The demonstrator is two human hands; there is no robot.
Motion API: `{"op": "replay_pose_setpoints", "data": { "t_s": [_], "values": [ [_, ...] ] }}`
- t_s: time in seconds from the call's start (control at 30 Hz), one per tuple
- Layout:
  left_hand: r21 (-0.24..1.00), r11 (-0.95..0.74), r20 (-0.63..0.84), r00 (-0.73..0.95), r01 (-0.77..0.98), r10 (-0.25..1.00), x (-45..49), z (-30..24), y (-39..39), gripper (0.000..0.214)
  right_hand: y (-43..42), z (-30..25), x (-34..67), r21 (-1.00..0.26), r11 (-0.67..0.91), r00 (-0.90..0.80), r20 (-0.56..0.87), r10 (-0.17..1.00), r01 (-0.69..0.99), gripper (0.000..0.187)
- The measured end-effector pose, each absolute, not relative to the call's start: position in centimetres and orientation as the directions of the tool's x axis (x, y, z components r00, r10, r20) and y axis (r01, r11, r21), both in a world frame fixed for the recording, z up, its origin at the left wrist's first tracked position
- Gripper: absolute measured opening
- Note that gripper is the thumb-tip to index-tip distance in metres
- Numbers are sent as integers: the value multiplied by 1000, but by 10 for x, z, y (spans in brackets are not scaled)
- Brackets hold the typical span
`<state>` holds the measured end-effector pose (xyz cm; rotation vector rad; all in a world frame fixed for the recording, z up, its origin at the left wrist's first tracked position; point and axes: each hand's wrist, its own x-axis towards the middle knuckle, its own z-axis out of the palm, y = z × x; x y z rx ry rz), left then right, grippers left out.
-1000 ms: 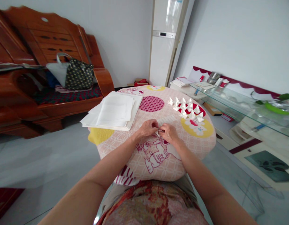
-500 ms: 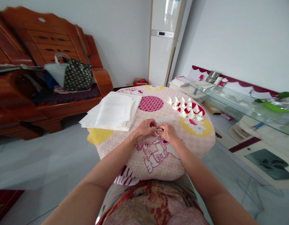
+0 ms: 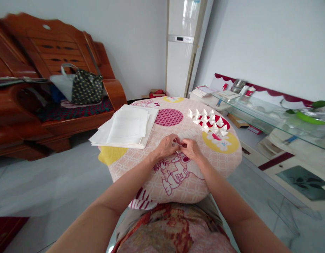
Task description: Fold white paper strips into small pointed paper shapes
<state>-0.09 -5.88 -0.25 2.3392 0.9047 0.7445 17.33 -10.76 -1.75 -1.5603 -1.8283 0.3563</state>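
Observation:
Over the middle of the round table, my left hand (image 3: 166, 145) and my right hand (image 3: 190, 149) meet with fingertips pinched. Between them is a small piece of white paper (image 3: 177, 149), mostly hidden by the fingers, so its shape cannot be made out. Beyond my right hand stand several small folded white paper pieces (image 3: 205, 127) with pointed tips, grouped in rows. To the left of my left hand lies a stack of white paper sheets (image 3: 128, 125), its top sheets slightly askew.
A pink patterned tablecloth (image 3: 220, 167) covers the table. At the right runs a glass-topped cabinet (image 3: 273, 121) with papers, cups and a green bowl. A wooden bench (image 3: 59, 38) with bags (image 3: 88, 86) stands at the left. A tall white air conditioner (image 3: 179, 63) fills the corner.
My fingers have shifted slightly around the small paper, and less of it shows now. My right hand has moved a little to the right. Stack and folded pieces stay put.

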Motion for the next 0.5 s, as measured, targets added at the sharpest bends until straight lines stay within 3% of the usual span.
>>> {"op": "replay_pose_setpoints", "data": {
  "t_s": [0.3, 0.5],
  "values": [
    [478, -597, 203, 580, 645, 789, 11, 0, -65, 18, -107, -19, 176, -621, 275, -16, 388, 922, 734, 17],
    [459, -599, 196, 582, 657, 789, 10, -4, -64, 18, -109, -13, 184, -727, 251, 47, 362, 931, 640, 9]
  ]
}}
